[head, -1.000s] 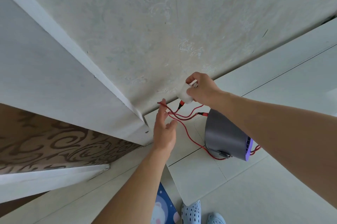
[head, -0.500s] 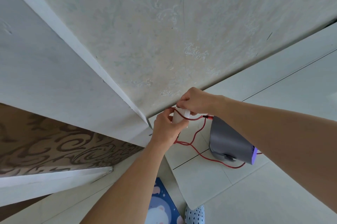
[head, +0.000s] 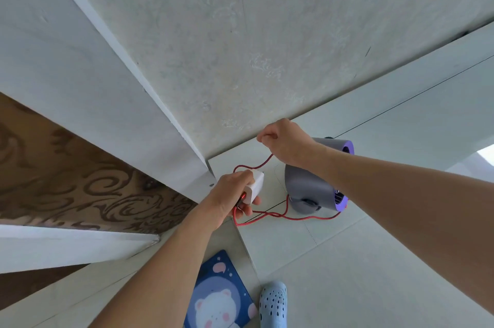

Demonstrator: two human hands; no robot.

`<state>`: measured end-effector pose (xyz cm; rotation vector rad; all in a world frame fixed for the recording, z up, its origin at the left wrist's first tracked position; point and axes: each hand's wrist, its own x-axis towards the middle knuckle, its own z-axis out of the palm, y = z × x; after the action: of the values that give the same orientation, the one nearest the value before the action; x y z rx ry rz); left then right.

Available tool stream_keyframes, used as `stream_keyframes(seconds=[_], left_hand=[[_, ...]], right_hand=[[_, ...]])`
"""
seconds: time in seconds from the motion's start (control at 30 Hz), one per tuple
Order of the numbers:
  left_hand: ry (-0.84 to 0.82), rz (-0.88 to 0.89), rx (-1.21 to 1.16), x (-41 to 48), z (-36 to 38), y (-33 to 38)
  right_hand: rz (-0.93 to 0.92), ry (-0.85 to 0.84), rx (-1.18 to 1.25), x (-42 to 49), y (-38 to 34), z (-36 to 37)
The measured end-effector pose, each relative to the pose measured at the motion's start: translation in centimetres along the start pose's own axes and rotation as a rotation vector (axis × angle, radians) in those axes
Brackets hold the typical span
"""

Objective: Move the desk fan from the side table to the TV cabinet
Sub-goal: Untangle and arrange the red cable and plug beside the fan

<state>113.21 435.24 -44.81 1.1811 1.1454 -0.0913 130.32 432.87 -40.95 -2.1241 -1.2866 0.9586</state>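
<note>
Your left hand [head: 232, 195] grips the white square charger plug [head: 255, 184]; your right hand [head: 287, 143] pinches the thin red cord [head: 266, 162] beside the grey-and-purple desk fan [head: 310, 186], centre frame.

Wall [head: 267, 33]: pale, grey-green plaster with faint swirled relief and a few dark scuffs, filling the upper part of the view.
White trim [head: 66, 73]: a broad painted band that ran slantwise down from the upper left, beside the wall.
Brown panel [head: 66, 180]: dark brown with lighter scrolling curls, below the white trim at the left.
White ledge [head: 53, 247]: a plain strip under the brown panel, ending in a point.
Floor [head: 93, 298]: pale tiles with thin joints.
Mat [head: 216, 298]: dark blue, printed with a white bear and pink spots, lying on the floor at the bottom edge.
Clog [head: 273, 303]: light blue, perforated, just beside the mat on its right.
</note>
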Motion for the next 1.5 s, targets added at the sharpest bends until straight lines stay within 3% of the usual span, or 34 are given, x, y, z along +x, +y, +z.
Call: stream_keyframes(seconds=[0.13, 0.27, 0.5, 0.7, 0.93, 1.23, 1.37, 1.43, 1.5], left_hand=[[0.022, 0.158, -0.001, -1.9, 0.8, -0.5], [0.144, 0.258, -0.220, -3.2, 1.7, -0.2], [0.122, 0.393, -0.537, -5.4, 3.8, 1.8], [0.181, 0.454, -0.534, -6.6, 5.5, 2.5], [0.219, 0.399, -0.386, -7.5, 6.9, 1.7], [0.216, 0.304, -0.307, -7.6, 7.3, -1.8], [0.432, 0.080, -0.346, -5.6, 7.5, -4.8], [0.405, -0.047, -0.430, -4.1, 8.2, -6.4], [0.305, -0.202, -0.713, -2.8, 9.0, -7.3]], right_hand=[[-0.068, 0.076, -0.062, -2.4, 0.4, -0.4], [-0.100, 0.133, 0.018, -4.6, 0.8, -0.9], [0.092, -0.148, 0.361, -8.2, 1.1, -1.1], [0.113, -0.280, 0.645, -10.7, 1.6, -2.0], [0.040, -0.158, 0.484, -11.9, 2.2, -2.3], [0.178, -0.015, 0.383, -12.0, 3.3, -0.5], [0.317, 0.045, 0.403, -11.9, 4.2, 1.4], [0.368, 0.032, 0.417, -12.2, 4.8, 2.3], [0.408, 0.022, 0.419, -12.5, 5.4, 3.1]])
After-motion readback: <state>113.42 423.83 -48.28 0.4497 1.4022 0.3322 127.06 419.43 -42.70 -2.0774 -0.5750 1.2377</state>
